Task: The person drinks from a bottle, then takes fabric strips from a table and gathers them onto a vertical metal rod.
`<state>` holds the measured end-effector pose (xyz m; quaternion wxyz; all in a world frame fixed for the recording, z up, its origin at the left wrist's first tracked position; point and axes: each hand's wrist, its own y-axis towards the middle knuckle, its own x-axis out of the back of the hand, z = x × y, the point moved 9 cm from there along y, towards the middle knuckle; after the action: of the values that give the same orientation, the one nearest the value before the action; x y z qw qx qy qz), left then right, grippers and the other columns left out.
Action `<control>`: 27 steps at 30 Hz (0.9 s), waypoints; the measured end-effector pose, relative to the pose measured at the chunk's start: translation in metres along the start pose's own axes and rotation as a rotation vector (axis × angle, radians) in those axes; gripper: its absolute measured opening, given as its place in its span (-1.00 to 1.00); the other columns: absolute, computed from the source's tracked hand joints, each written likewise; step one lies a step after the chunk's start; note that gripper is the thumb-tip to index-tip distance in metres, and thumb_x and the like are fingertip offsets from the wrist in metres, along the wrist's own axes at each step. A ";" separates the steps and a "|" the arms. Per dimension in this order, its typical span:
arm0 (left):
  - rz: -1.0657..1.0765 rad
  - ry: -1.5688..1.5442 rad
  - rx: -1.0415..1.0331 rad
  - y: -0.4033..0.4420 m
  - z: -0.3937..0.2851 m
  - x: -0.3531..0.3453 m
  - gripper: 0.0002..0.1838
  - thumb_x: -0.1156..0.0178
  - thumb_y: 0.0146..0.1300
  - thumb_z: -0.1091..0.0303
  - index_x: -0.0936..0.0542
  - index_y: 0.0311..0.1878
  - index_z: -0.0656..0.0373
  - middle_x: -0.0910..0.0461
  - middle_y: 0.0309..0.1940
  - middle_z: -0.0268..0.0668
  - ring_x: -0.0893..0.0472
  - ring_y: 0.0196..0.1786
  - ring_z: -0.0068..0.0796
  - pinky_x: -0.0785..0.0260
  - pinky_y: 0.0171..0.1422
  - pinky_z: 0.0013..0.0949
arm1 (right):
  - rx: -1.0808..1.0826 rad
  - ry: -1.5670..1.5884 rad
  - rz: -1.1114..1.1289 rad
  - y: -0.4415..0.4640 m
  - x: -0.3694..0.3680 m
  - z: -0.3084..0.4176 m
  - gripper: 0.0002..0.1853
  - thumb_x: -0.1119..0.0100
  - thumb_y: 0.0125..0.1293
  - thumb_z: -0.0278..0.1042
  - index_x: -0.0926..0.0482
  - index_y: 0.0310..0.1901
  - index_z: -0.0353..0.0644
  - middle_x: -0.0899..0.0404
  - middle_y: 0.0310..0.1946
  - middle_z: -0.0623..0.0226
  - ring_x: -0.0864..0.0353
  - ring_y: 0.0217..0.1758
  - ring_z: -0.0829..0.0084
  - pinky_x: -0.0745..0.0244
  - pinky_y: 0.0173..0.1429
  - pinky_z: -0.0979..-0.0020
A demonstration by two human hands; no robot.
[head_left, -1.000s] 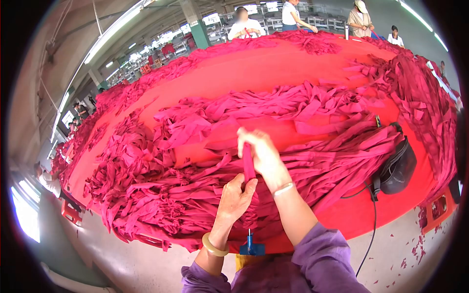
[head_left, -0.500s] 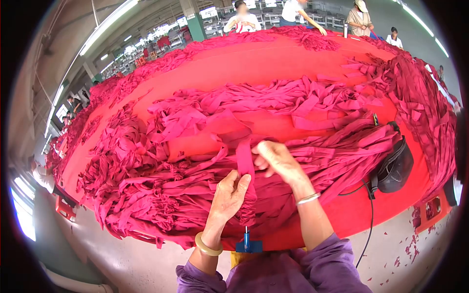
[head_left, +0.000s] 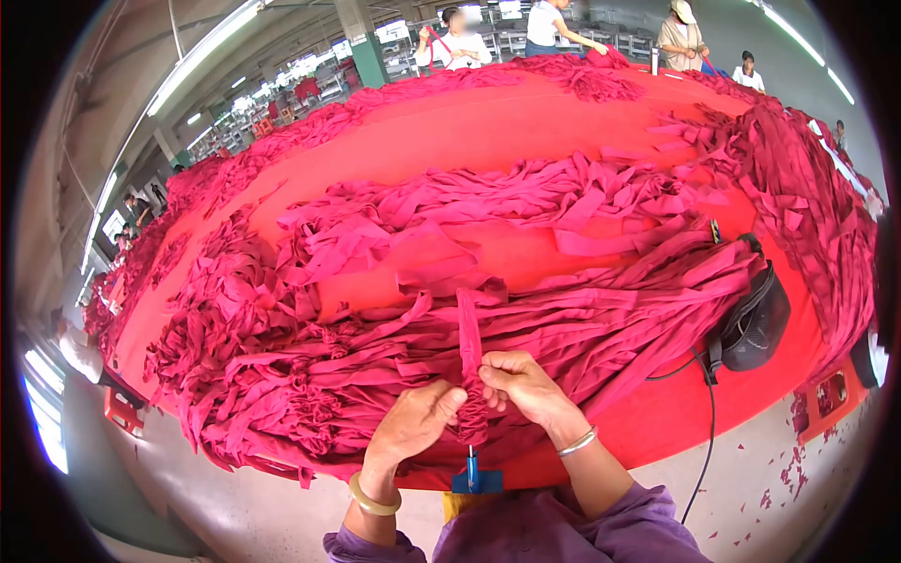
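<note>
At the bottom centre of the frame, a blue clamp with a metal rod sits at the near edge of the red surface. Just above it, the left fingers and right fingers of the left hand and right hand pinch opposite sides of a crimson strip, bunched low. Crimson fabric strips lie around it; a black bag rests at right. People stand along the top.

Broad red tabletop: long crimson fabric strips heaped beyond and either side of right grip; rounded black bag farther right.
</note>
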<state>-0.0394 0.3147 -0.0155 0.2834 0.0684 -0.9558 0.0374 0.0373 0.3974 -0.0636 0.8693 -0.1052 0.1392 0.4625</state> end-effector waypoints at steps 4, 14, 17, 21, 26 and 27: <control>-0.233 -0.173 -0.039 0.011 -0.006 0.029 -0.60 0.12 0.30 0.08 -0.43 -0.18 0.30 -0.52 -0.50 -0.25 -0.50 -0.47 -0.52 -0.36 -0.41 -0.51 | 0.093 0.002 -0.158 0.006 0.011 0.025 -0.74 -0.04 0.22 -0.12 -0.47 -0.35 -0.17 -0.39 -0.63 0.49 -0.36 -0.60 0.65 -0.25 -0.58 0.66; -0.156 -0.723 0.000 0.084 0.019 0.019 -0.66 0.16 0.32 0.25 -0.35 0.08 0.19 -0.48 -0.18 -0.31 -0.47 -0.12 -0.51 -0.40 -0.12 -0.42 | 0.246 0.487 -0.218 0.041 -0.005 0.028 -0.85 0.07 0.27 -0.43 -0.51 -0.40 -0.19 -0.46 -0.51 0.54 -0.34 -0.49 0.76 -0.27 -0.40 0.64; -0.160 -0.700 -0.082 0.102 0.008 0.028 -0.62 0.14 0.31 0.29 -0.26 0.18 0.10 -0.41 -0.03 -0.34 -0.43 -0.02 -0.49 -0.34 0.02 -0.36 | 0.234 0.367 -0.286 0.037 -0.003 0.022 -0.83 0.10 0.29 -0.41 -0.51 -0.34 -0.25 -0.48 -0.48 0.48 -0.35 -0.45 0.70 -0.26 -0.32 0.63; -0.232 -0.400 -0.378 0.125 -0.044 0.053 -0.54 0.06 0.27 0.33 -0.19 0.25 0.03 0.05 0.33 -0.32 -0.14 0.28 -0.39 -0.08 0.26 -0.33 | 0.244 0.258 -0.296 0.036 0.001 0.013 -0.80 0.12 0.29 -0.44 -0.53 -0.32 -0.30 -0.53 -0.43 0.39 -0.42 -0.37 0.64 -0.30 -0.19 0.60; -0.317 0.181 -0.613 0.182 -0.082 0.055 -0.61 0.07 0.25 0.33 -0.29 0.16 0.11 -0.11 0.26 -0.13 -0.14 0.29 -0.20 0.01 0.32 -0.29 | 0.270 0.311 -0.266 0.037 -0.001 0.014 -0.83 0.13 0.29 -0.50 -0.51 -0.30 -0.28 -0.49 -0.46 0.49 -0.36 -0.41 0.73 -0.27 -0.26 0.68; -0.445 0.245 -0.642 0.184 -0.082 0.067 -0.68 0.06 0.23 0.35 -0.37 0.07 0.15 -0.27 0.14 -0.07 -0.24 0.22 -0.17 -0.06 0.28 -0.29 | 0.288 0.320 -0.287 0.037 0.001 0.016 -0.85 0.12 0.28 -0.51 -0.50 -0.29 -0.26 -0.47 -0.46 0.52 -0.35 -0.42 0.74 -0.26 -0.28 0.69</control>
<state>-0.0790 0.4983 0.0833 0.4035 0.1766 -0.8398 -0.3173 0.0091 0.4230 -0.0509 0.8989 -0.0706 0.3230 0.2874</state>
